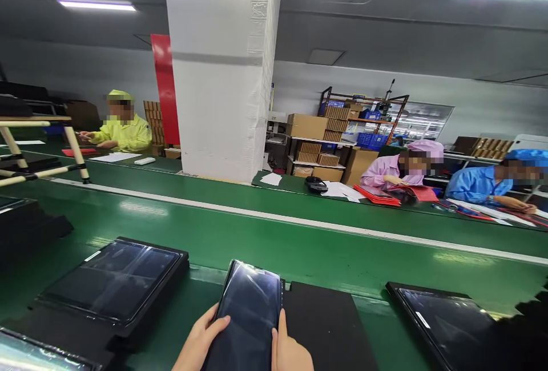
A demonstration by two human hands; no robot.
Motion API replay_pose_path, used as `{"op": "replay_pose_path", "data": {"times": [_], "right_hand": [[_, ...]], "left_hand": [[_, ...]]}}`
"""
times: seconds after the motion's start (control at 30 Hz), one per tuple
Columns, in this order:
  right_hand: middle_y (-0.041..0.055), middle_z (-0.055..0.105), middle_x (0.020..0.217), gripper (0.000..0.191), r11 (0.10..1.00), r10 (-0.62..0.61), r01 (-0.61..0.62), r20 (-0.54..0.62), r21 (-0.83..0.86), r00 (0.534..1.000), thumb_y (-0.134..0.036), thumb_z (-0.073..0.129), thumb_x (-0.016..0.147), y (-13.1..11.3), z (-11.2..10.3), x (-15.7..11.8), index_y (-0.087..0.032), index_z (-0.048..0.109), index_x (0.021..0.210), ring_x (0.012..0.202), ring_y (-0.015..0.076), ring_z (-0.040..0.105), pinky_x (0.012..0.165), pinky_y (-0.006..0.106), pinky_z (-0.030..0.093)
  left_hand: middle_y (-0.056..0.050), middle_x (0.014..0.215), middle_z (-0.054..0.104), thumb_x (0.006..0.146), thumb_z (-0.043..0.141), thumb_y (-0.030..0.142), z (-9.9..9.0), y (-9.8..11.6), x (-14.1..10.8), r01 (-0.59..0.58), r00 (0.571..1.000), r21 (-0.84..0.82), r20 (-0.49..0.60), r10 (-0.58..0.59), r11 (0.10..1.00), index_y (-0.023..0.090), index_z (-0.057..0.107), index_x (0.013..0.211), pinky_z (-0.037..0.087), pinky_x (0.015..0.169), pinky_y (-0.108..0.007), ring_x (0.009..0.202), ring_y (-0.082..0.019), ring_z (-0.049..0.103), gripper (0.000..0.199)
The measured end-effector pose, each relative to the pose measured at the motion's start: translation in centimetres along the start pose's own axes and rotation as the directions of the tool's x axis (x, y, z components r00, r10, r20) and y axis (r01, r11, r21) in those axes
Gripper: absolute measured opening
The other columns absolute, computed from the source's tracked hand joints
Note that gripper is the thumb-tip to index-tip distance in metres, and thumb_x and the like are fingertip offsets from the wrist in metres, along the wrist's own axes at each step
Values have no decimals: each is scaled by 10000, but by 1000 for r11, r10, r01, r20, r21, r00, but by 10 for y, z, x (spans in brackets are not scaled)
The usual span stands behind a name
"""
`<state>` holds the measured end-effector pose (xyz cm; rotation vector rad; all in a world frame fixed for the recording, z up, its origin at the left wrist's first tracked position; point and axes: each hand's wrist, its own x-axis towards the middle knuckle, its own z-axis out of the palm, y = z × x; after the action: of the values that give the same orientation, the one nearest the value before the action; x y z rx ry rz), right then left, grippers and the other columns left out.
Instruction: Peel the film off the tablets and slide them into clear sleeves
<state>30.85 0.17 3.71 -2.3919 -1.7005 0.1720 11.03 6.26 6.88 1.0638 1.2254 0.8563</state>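
Observation:
A tablet (248, 314) with a dark, glossy screen is held tilted up between both hands at the bottom middle. My left hand (204, 337) grips its left edge, thumb lying on the front. On the opposite edge is my right hand (291, 348), closed around the side with a finger along it. The tablet's lower end runs out of view. Just right of it, partly behind, lies a flat black pad (327, 325) with nothing on its visible surface.
More dark-screened tablets rest on black pads: one tablet (115, 279) to the left, another tablet (445, 314) to the right. A green conveyor belt (342, 257) runs across, with a pale rail (274, 218) beyond. Co-workers sit across; a rack (77, 148) stands left.

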Motion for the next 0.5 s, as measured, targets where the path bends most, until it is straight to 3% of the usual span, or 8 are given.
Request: {"op": "replay_pose_path", "data": {"times": [0.1, 0.2, 0.3, 0.4, 0.5], "right_hand": [[195, 772, 756, 584, 999, -14, 14, -1, 49, 1000, -440, 287, 1035, 1, -9, -3, -48, 536, 1389, 690, 306, 772, 603, 352, 580], [204, 771, 776, 638, 998, -36, 37, -5, 56, 999, -477, 227, 1037, 1, -15, -7, -40, 528, 1392, 698, 303, 773, 610, 350, 578], [204, 765, 746, 688, 997, -51, 52, -24, 54, 998, -511, 186, 1030, -1, -19, -10, -34, 522, 1394, 675, 302, 768, 592, 342, 570], [205, 763, 731, 705, 997, -61, 63, -37, 49, 997, -513, 166, 1027, -3, -20, -11, -24, 513, 1400, 653, 291, 763, 577, 325, 563], [214, 764, 752, 700, 997, -56, 58, -31, 47, 998, -518, 191, 1026, -4, -19, -11, -21, 506, 1405, 662, 293, 765, 584, 327, 563]], "left_hand": [[-110, 1059, 758, 701, 635, 553, 11, 20, -3, -105, 976, 53, 198, 93, 993, 147, 701, 1009, 518, 940, -408, 1080, -352, 668, 514], [-161, 1110, 727, 695, 598, 560, 11, 20, 3, -227, 973, 329, 116, 200, 917, 127, 681, 1027, 446, 1019, -456, 1129, -373, 627, 552], [-188, 1193, 683, 712, 541, 560, 6, 11, 6, -197, 977, 537, 40, 208, 820, 128, 652, 1088, 403, 1054, -467, 1205, -374, 582, 583], [-192, 1248, 667, 742, 514, 555, 4, 5, 3, -143, 988, 597, 33, 154, 790, 128, 616, 1157, 422, 1038, -442, 1217, -362, 592, 604], [-182, 1295, 655, 741, 544, 568, 5, -1, 4, -110, 991, 561, -6, 137, 821, 135, 596, 1200, 425, 1045, -448, 1235, -372, 589, 633]]}}
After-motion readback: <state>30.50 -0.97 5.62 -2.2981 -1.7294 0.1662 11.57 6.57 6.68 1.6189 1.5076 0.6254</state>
